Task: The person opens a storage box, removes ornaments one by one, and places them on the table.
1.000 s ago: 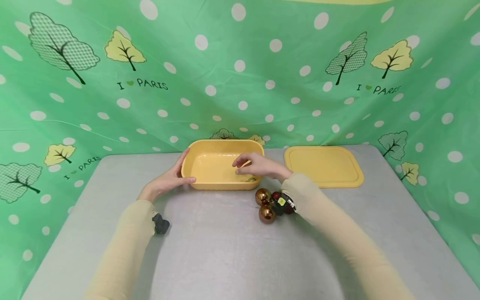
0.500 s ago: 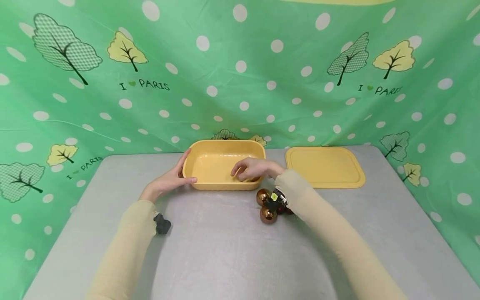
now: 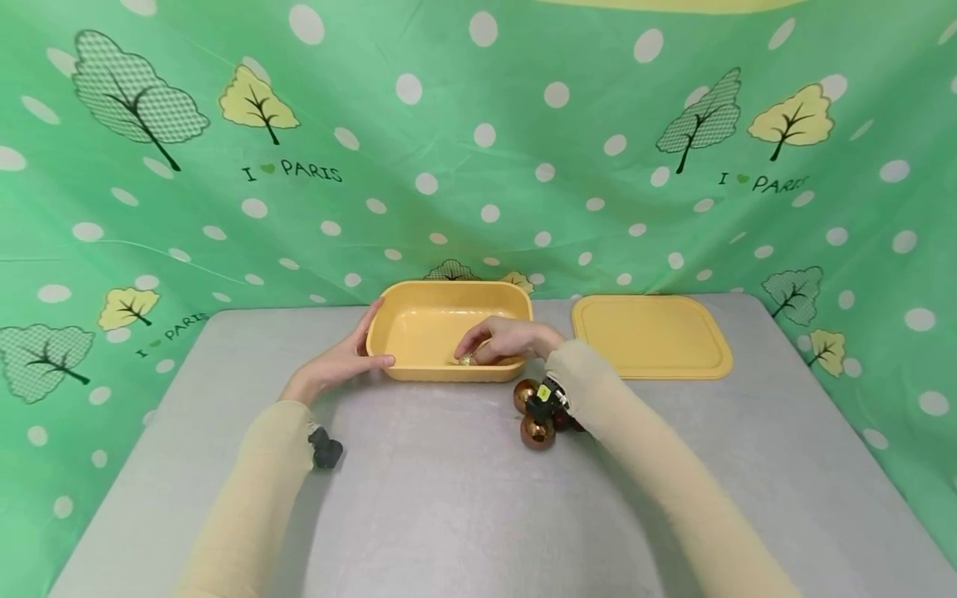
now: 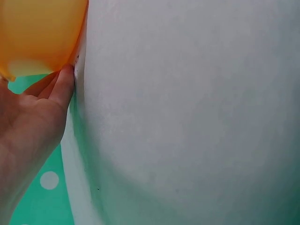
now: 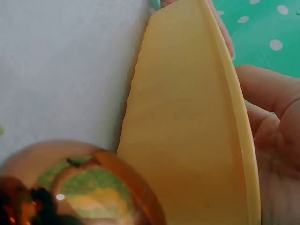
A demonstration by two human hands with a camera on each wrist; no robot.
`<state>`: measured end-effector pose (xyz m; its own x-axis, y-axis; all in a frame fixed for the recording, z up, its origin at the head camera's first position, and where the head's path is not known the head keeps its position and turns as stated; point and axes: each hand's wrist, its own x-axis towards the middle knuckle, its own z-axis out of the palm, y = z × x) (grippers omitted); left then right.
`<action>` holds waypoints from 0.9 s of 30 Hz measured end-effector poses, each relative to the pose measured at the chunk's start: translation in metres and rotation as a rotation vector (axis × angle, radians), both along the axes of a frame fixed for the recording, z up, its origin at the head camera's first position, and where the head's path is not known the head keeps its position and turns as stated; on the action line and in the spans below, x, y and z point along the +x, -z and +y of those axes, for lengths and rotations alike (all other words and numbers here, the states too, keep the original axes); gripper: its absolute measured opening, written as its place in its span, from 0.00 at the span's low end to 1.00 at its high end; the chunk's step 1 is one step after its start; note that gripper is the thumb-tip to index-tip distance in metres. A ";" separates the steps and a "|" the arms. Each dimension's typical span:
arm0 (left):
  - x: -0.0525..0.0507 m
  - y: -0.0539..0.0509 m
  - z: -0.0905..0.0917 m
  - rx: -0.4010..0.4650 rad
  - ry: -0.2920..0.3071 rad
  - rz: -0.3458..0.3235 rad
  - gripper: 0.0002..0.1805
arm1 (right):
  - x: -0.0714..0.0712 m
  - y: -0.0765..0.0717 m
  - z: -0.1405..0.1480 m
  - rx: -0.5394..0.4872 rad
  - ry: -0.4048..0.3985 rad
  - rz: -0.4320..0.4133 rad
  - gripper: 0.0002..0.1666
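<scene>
A yellow plastic box (image 3: 429, 374) without a cover sits at the back of the table. My left hand (image 3: 340, 359) holds its left end, thumb at the front corner and fingers round the side. In the left wrist view the fingers lie beneath the box (image 4: 40, 35). My right hand (image 3: 512, 338) reaches over the front right rim, fingers curled inside. A small shiny gold ornament (image 3: 467, 360) shows at its fingertips, apparently pinched; its exact kind is too small to tell. In the right wrist view the box wall hides those fingertips.
Shiny copper-brown balls (image 3: 537, 433) and dark red ones sit clustered under my right wrist, partly hidden. One ball (image 5: 93, 187) looms close in the right wrist view. A flat yellow lid (image 3: 650, 336) lies right of the box. A green printed cloth (image 3: 478, 183) hangs behind.
My right hand has lowered into the box and taken hold of the gold ornament, which has shifted left from the front right corner. My left hand stays on the box.
</scene>
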<state>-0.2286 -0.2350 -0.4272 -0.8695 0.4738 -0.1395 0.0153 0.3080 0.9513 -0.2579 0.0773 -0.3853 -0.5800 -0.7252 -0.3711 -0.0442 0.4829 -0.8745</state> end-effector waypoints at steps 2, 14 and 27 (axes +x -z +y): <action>0.000 0.000 0.000 0.000 -0.001 0.001 0.57 | 0.001 0.001 0.001 -0.050 0.032 -0.008 0.19; -0.002 0.002 -0.001 0.001 -0.003 -0.009 0.58 | 0.019 -0.012 0.025 -0.246 0.109 0.062 0.21; -0.002 0.001 -0.001 -0.002 -0.002 -0.016 0.59 | 0.043 -0.018 0.053 -0.338 0.132 0.130 0.20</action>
<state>-0.2305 -0.2356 -0.4285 -0.8679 0.4722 -0.1542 -0.0003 0.3099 0.9508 -0.2153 0.1307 -0.3677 -0.7028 -0.7102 -0.0412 -0.1221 0.1775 -0.9765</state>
